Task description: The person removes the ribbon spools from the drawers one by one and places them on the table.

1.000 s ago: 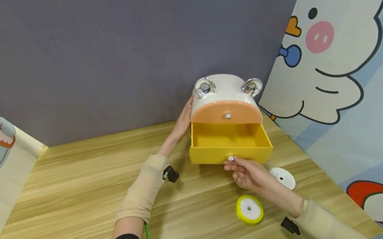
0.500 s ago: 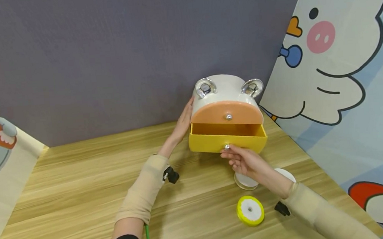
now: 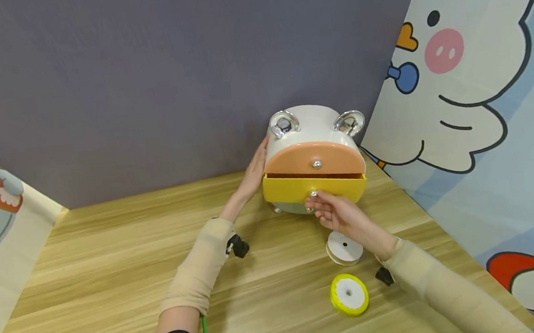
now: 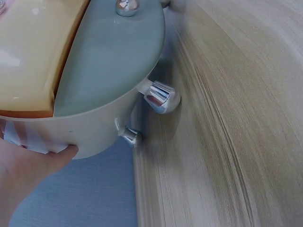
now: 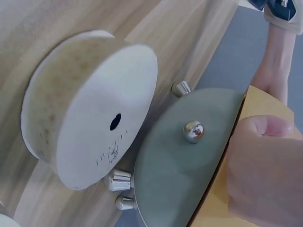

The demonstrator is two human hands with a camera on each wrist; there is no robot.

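Now, boxy yellow drawer (image 3: 289,187): sits further in, nearly closed.
Right hand (image 3: 341,217): pinches its small silver knob (image 3: 313,194).
Left hand (image 3: 252,176): straight-fingered against white domed cabinet (image 3: 313,123).

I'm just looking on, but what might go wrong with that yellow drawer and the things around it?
The right hand pinches the knob of the yellow drawer, so an uneven push might make the drawer stick.
The white cabinet stands on small silver feet, with the left hand against its side; without that support, it might slide.
The white spool lies close to the right hand, which might knock it if lowered.
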